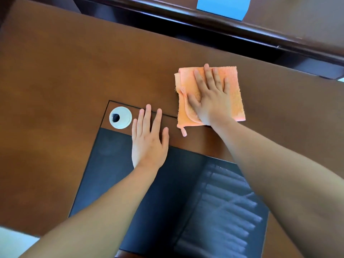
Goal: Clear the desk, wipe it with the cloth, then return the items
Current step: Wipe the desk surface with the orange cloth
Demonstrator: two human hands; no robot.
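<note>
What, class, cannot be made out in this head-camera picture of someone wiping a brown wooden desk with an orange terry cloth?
- Head view: the middle of the orange terry cloth, covered by the right hand pressing flat on it.
- The blue sheet at the top, cut off by the frame edge.
- The inside of the round silver cable grommet: too dark.
- The black desk pad, partly under the left hand and both forearms.

counter (65,75): brown wood, glossy | orange cloth (233,101): folded, flat on the wood, far right of centre | black desk pad (167,192): inset, near edge | white cable grommet (120,117): set in panel just beyond pad's far left corner
</note>
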